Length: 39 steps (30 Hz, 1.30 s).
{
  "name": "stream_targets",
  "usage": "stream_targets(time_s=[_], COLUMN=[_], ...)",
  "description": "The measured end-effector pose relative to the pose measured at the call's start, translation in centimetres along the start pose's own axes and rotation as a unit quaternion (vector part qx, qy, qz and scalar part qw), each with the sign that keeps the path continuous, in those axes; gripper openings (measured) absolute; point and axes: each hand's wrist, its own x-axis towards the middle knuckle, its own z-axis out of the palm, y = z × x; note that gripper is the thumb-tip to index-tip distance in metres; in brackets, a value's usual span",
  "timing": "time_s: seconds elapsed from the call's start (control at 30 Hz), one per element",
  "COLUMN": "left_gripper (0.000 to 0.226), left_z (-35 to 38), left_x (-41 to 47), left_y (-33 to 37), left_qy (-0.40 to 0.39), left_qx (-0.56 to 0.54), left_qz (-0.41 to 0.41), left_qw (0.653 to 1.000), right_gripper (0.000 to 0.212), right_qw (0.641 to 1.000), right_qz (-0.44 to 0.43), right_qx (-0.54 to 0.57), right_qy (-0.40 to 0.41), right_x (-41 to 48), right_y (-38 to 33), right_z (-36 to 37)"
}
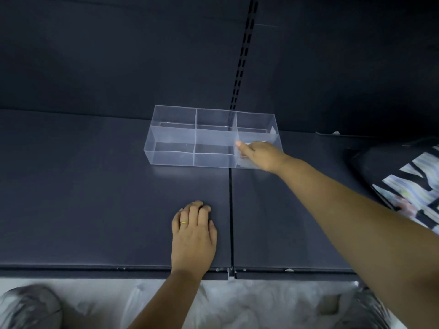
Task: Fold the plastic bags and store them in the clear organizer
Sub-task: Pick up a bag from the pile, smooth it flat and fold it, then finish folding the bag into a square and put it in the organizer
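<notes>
The right grip (257, 156) is inside the clear organizer (173, 158); I cannot tell what it holds. Pushing hard could slide the organizer away.

A dark shelf (95, 198) is divided by a seam (230, 210). A clear organizer (171, 160) and a patterned item (403, 181) are set on it.

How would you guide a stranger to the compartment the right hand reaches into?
On the dark shelf stands a clear organizer, two rows of three compartments. Take the near row's right-end compartment; alone among the six, it holds the right hand.
</notes>
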Motion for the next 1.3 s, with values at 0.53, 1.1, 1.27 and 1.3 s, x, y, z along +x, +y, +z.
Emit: stream_targets(time_s=[0.53,1.1,1.27,1.3], left_gripper=[0.065,0.018,0.014,0.021], left_z=[-0.1,-13.9,-18.5,-19.4], left_x=[-0.4,-6.7,-5.9,-5.6], left_y=[-0.5,2.5,5.6,5.9], left_qy=[-0.181,-0.409,-0.311,-0.296], left_qx=[0.072,-0.46,-0.522,-0.53], left_qz=[0.01,-0.118,-0.218,-0.235], left_qw=[0.981,0.779,0.763,0.759], right_gripper=[0.06,0.012,0.025,0.029], right_qw=[0.994,0.88,0.872,0.893], right_qz=[-0.06,0.005,0.024,0.024], right_qx=[-0.094,0.472,0.485,0.426], right_qy=[-0.019,-0.053,0.05,0.141], right_x=[-25.5,-23.6,-26.2,-26.7], right_y=[6.3,0.4,0.1,-0.1], right_z=[25.6,2.3,-1.3,-1.8])
